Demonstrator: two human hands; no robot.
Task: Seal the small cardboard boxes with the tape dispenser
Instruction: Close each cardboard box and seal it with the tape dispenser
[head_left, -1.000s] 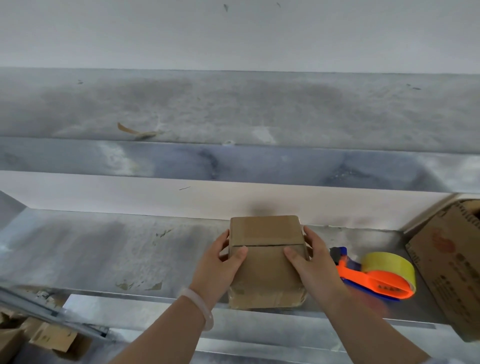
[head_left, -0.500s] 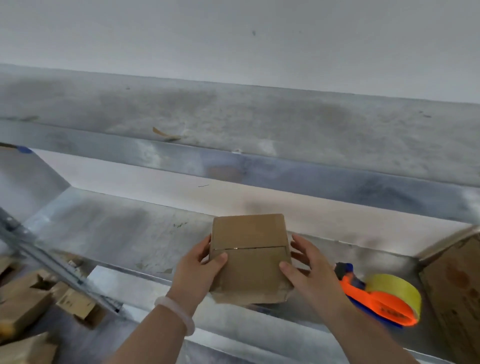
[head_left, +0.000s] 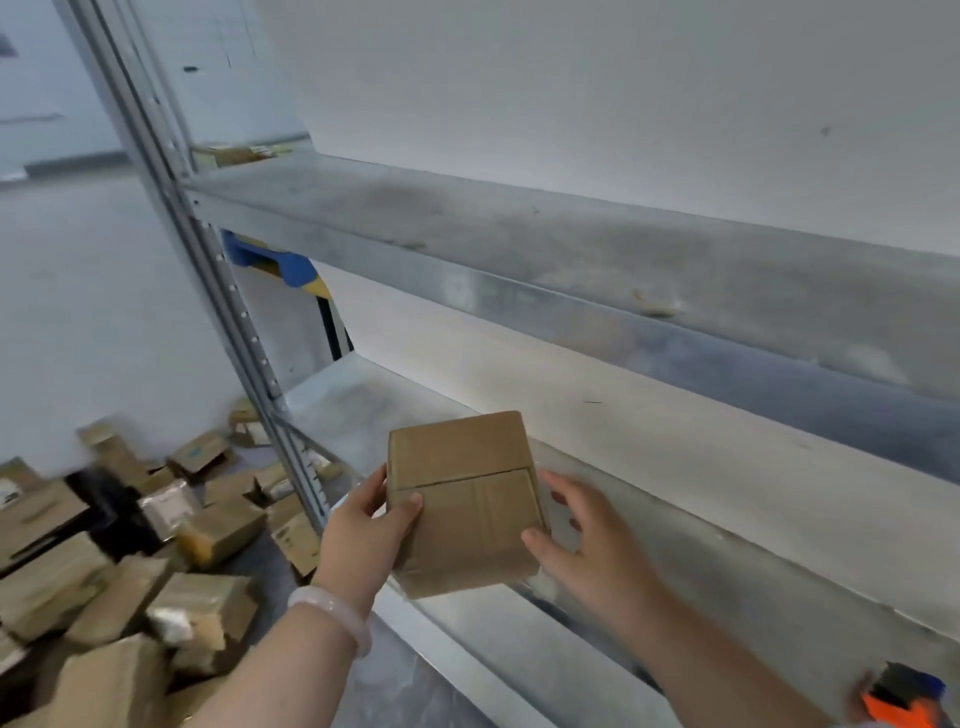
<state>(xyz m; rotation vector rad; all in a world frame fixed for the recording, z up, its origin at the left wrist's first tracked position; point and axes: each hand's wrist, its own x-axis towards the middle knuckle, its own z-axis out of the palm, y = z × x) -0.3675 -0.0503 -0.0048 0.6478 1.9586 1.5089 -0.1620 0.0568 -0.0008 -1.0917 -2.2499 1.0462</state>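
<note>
The left hand (head_left: 366, 540) is now carrying the small cardboard box (head_left: 465, 501) off the shelf (head_left: 519, 639) toward the box pile (head_left: 130, 566), its grip pinching the side, while the right hand (head_left: 587, 556) is spreading open and letting go, suggesting this box is finished with the tape dispenser (head_left: 904, 699) left behind.

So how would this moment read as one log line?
left hand: holding small box | right hand: open beside it | tape dispenser: on shelf
</note>
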